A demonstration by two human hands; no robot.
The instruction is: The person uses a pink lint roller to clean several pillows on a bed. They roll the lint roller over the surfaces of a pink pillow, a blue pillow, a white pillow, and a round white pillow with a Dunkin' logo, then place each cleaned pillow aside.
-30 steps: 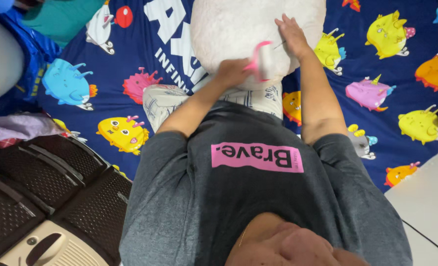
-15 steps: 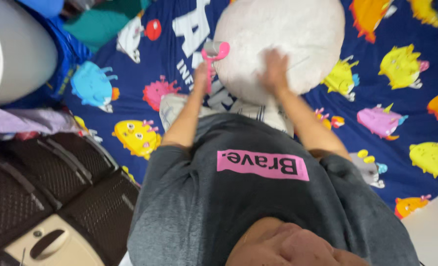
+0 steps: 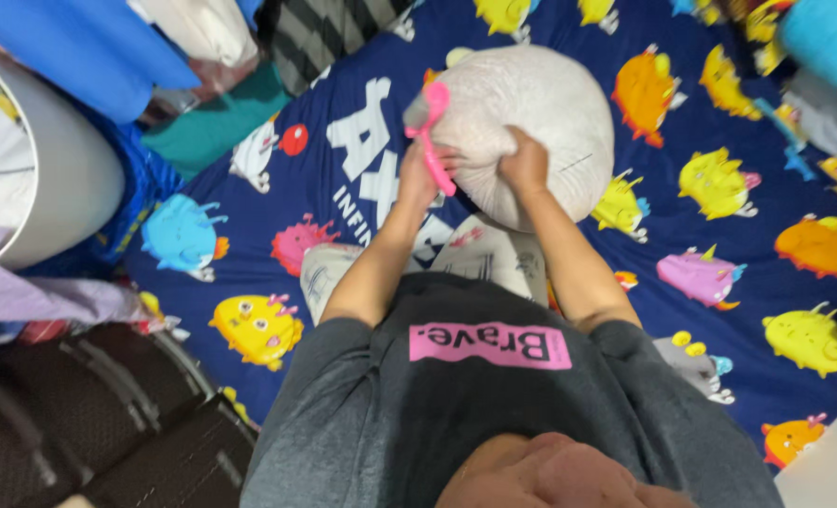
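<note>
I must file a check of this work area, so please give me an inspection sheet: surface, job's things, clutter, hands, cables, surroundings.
Surface: dark blue bedsheet printed with cartoon monsters, spread flat.
Job's things: round white fluffy plush toy lying on the sheet; pink-handled brush beside its left edge.
Clutter: purple cloth, teal cloth and striped fabric along the sheet's edge.
Hands: left hand has its grip closed on the brush handle; right hand presses into the plush, fingers bent.
Cables: nothing seen.
Surroundings: white round container at left; dark mesh cases at lower left; pale surface at lower right.
</note>
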